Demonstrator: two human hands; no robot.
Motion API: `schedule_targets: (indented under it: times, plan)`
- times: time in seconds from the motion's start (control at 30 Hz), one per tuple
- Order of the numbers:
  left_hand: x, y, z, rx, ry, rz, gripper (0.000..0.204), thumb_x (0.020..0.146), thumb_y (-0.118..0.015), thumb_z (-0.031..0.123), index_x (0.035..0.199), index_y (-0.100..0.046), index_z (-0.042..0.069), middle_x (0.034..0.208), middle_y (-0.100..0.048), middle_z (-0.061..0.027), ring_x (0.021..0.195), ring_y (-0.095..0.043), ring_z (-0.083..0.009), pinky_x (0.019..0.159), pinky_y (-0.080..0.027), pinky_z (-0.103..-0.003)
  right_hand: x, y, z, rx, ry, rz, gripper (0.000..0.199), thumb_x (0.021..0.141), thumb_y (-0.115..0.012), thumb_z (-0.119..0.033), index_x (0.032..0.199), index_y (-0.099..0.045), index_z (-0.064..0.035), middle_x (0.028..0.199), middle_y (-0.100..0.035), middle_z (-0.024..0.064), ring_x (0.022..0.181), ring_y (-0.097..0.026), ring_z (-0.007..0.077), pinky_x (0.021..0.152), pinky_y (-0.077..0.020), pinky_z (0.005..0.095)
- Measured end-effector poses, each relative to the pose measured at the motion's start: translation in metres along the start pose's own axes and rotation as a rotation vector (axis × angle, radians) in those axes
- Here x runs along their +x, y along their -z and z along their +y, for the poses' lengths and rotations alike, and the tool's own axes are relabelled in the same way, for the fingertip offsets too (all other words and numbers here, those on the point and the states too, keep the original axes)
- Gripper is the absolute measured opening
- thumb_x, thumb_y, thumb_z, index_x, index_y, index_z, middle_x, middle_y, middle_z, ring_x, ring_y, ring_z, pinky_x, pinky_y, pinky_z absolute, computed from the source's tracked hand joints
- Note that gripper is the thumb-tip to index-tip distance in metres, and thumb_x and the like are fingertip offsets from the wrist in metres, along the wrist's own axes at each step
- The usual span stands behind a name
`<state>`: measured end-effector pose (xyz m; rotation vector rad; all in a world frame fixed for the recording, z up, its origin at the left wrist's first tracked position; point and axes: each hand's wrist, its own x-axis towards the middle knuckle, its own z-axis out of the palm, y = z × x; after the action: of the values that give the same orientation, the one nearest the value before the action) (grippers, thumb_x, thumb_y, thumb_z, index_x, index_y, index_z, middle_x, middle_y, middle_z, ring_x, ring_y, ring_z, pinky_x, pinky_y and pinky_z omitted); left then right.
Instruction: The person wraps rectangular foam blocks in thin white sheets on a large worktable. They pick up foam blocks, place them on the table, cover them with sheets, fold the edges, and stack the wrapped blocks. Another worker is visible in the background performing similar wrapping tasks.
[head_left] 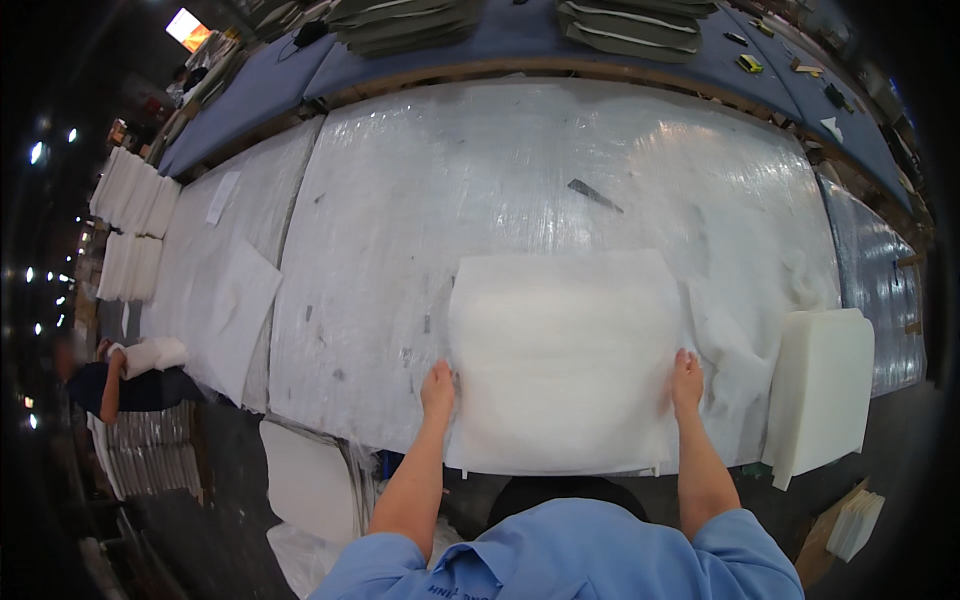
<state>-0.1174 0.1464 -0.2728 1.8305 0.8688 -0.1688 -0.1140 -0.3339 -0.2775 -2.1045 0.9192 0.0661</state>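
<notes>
A squarish white pad (560, 365), apparently foam with a thin white sheet or cover over it, lies on the plastic-wrapped table (370, 230) at its near edge. My left hand (437, 392) is closed at the pad's left edge, its fingertips partly hidden and slightly blurred. Across from it, my right hand (687, 384) is closed at the right edge, thumb up. Two small white tabs show along the pad's front side. Crumpled thin white sheeting (725, 335) lies just right of my right hand.
White foam pads (822, 390) hang over the table's right end. On the left lies a flat white sheet (235, 315), and beyond it a person (130, 385) handles a white bundle. A blue-topped bench (520, 45) with dark stacks runs along the back. White panels (312, 480) stand below left.
</notes>
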Motion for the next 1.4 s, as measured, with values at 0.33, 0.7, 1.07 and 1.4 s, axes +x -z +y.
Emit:
schedule_targets:
  times: [0.33, 0.7, 1.07, 1.4]
  plan:
    - [0.073, -0.032, 0.043, 0.127, -0.177, 0.100, 0.037, 0.104, -0.058, 0.037, 0.104, -0.068, 0.002, 0.080, -0.067, -0.0100, 0.076, -0.062, -0.0277, 0.073, -0.048, -0.042, 0.057, -0.035, -0.037, 0.245, 0.085, 0.007, 0.047, 0.103, -0.061, -0.040, 0.076, -0.042, -0.0063, 0.071, -0.037, -0.0034, 0.070, -0.033, 0.0092, 0.061, -0.0334, 0.0313]
    - [0.092, -0.055, 0.036, 0.435, -0.333, 0.248, 0.032, 0.106, -0.052, 0.032, 0.093, -0.063, 0.004, 0.084, -0.068, -0.0217, 0.078, -0.063, -0.0437, 0.070, -0.047, -0.052, 0.080, -0.040, -0.015, 0.012, 0.140, 0.038, 0.043, 0.104, -0.059, -0.035, 0.077, -0.050, -0.0024, 0.068, -0.051, 0.0080, 0.066, -0.043, 0.0189, 0.064, -0.0403, 0.0369]
    - [0.103, -0.068, 0.016, 0.678, -0.363, 0.296, 0.033, 0.107, -0.048, 0.040, 0.093, -0.061, 0.012, 0.070, -0.066, -0.0181, 0.064, -0.062, -0.0449, 0.058, -0.046, -0.054, 0.085, -0.057, -0.007, -0.390, 0.248, 0.112, 0.042, 0.104, -0.055, -0.043, 0.082, -0.055, -0.0071, 0.072, -0.062, 0.0212, 0.070, -0.059, 0.0462, 0.062, -0.0436, 0.0529]
    - [0.095, -0.050, 0.034, 0.488, -0.373, 0.187, 0.033, 0.109, -0.047, 0.035, 0.100, -0.064, 0.008, 0.080, -0.068, -0.0180, 0.074, -0.064, -0.0350, 0.068, -0.050, -0.044, 0.086, -0.035, -0.022, -0.324, 0.175, 0.000, 0.038, 0.104, -0.055, -0.043, 0.095, -0.066, -0.0085, 0.079, -0.067, 0.0173, 0.077, -0.065, 0.0364, 0.069, -0.0494, 0.0449]
